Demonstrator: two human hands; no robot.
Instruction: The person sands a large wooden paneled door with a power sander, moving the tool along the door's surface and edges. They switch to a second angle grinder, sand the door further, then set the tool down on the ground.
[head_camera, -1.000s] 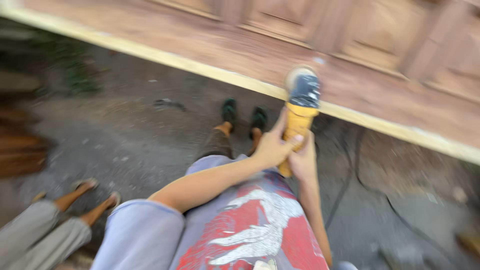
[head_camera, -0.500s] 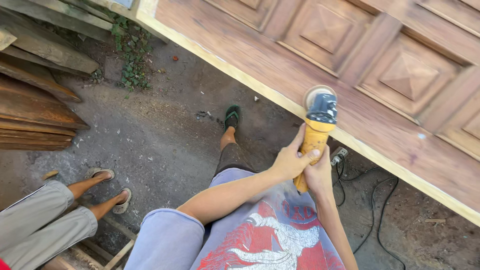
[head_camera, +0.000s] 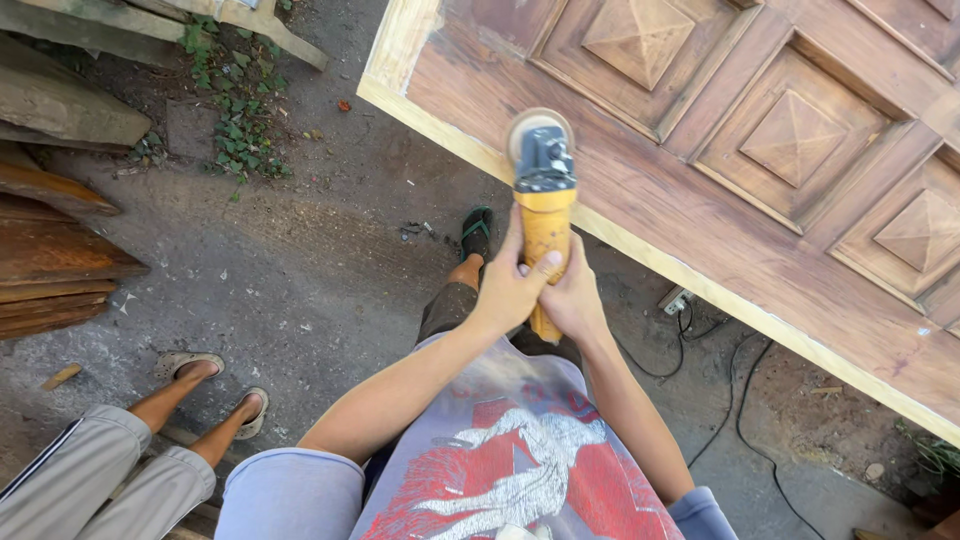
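No packages, labels, signs or screens in view.

Both bare arms reached forward from the chest and converged ahead of the body. The left hand (head_camera: 510, 290) was wrapped closed around the yellow grinder body (head_camera: 545, 250), thumb lying up along its side, fingers curled over the top. The right hand (head_camera: 575, 300) gripped the same body just beside and slightly behind, touching the left hand, fingers folded under. The left forearm ran up diagonally from the lower left; the right forearm ran up from the lower right, elbow bent, wrists nearly straight
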